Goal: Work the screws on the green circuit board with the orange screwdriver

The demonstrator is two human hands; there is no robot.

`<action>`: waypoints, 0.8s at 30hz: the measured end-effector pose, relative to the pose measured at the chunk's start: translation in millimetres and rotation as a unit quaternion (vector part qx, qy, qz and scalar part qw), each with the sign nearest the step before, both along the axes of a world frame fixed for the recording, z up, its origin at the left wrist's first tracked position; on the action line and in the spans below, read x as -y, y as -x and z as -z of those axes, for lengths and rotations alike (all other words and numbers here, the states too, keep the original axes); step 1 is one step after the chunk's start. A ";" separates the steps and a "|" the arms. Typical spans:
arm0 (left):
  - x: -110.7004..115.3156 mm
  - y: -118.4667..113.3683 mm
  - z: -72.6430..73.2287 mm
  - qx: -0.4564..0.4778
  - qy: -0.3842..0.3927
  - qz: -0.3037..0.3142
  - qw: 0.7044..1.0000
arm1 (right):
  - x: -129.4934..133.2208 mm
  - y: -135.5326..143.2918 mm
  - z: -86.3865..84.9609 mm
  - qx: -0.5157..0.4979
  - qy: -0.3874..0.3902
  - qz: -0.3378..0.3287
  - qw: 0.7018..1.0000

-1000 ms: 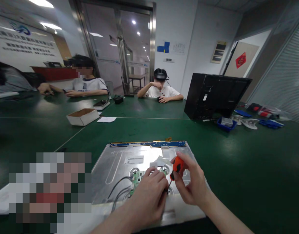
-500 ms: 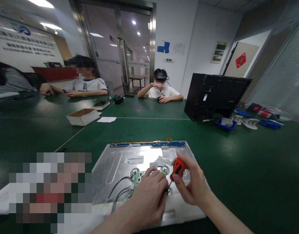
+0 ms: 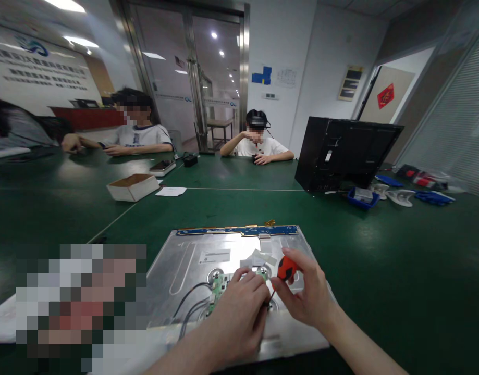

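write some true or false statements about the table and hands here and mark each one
1. The right hand holds an orange-and-black screwdriver. True.
2. The left hand is raised well away from the metal panel. False: the left hand is down over the green circuit board on the metal panel.
3. A blue circuit strip runs along the metal panel's far edge. True.
4. The white box has a closed lid. False: the white box is open at the top.
5. The black casing stands to the right of the white box. True.

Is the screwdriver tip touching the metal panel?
Cannot tell. In the head view, the orange screwdriver slants down toward the left hand, where its tip is unclear; neither contact with the metal panel nor a gap shows plainly.
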State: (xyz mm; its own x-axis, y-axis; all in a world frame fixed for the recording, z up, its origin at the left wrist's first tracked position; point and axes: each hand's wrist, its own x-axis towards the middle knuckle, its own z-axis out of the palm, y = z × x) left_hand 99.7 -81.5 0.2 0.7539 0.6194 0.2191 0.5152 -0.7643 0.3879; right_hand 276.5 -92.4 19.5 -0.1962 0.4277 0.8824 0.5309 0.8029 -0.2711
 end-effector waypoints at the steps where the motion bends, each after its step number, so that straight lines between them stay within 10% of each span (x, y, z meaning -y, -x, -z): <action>1: 0.1 0.1 -0.4 0.002 0.000 0.000 1.000 | 0.5 -0.5 -0.8 0.003 0.003 -0.001 1.000; 24: 0.5 0.6 -1.8 0.006 -0.003 0.003 1.000 | -0.7 -0.5 -1.2 0.007 0.005 0.001 1.000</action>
State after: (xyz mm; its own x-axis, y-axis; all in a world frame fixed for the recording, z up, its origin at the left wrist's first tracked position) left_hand 99.1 -82.0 1.9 0.7553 0.6127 0.2324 0.5054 -0.7704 0.3886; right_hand 277.0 -91.6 20.6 -0.2070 0.4371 0.8753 0.5360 0.7991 -0.2723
